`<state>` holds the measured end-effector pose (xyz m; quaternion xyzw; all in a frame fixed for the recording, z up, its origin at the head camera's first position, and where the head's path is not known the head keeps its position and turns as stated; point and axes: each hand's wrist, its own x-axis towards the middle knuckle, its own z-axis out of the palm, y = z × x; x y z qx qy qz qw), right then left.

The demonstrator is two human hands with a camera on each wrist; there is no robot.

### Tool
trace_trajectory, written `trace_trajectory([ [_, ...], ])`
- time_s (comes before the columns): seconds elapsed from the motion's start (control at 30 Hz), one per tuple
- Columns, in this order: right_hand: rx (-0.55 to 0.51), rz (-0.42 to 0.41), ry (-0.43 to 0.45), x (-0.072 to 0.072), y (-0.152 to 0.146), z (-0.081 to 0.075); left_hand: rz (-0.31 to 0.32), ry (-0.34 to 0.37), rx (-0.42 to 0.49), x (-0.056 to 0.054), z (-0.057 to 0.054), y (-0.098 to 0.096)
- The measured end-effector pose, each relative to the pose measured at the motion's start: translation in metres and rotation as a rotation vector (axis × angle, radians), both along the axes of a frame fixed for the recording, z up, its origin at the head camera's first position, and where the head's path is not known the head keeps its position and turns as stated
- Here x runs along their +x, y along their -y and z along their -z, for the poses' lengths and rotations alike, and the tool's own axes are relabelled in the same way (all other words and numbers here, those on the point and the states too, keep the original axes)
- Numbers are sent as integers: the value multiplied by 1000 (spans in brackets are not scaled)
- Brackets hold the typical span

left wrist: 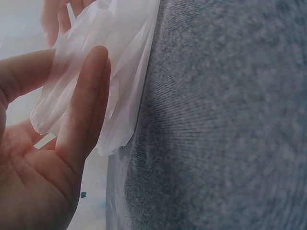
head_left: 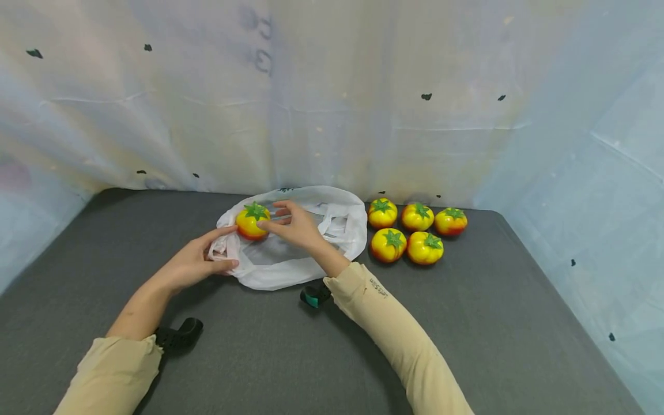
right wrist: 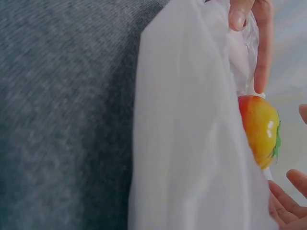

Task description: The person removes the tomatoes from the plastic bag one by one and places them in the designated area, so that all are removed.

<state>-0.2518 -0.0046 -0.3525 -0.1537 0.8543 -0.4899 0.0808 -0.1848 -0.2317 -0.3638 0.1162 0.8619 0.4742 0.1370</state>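
A yellow-and-red toy-like tomato with a green leafy top sits at the left end of a white plastic bag, whose mouth lies spread open. My left hand is at the bag's left edge, thumb and fingers spread about the plastic, with a fingertip beside the tomato. In the left wrist view the crumpled bag runs between that thumb and fingers. My right hand hovers over the bag's mouth just right of the tomato. The right wrist view shows its fingers apart from the tomato.
Several more tomatoes stand in two rows right of the bag on the dark grey table. A pale sheet hangs behind the table's far edge. Black straps are on both wrists.
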Motion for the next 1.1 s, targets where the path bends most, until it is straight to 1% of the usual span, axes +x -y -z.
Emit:
trace_trajectory([
  [0.17, 64, -18, 11, -2, 6, 0, 0, 0, 13, -1, 2, 1],
  [0.27, 103, -31, 20, -4, 10, 3, -3, 0, 17, 0, 3, 1],
  [0.37, 136, -26, 25, -5, 14, 8, -2, -11, 15, 0, 3, 0],
  [0.53, 120, -1, 31, -5, 19, 10, -4, -32, -10, 0, 3, -1],
  [0.7, 117, 0, 21, -6, 23, 10, -7, -34, -28, -1, 3, 0],
  [0.93, 124, 44, 23, -5, 29, 12, -8, -28, -24, -1, 3, -1],
  [1.1, 117, 54, 18, -4, 29, 11, -10, -21, -11, 0, 2, -1],
])
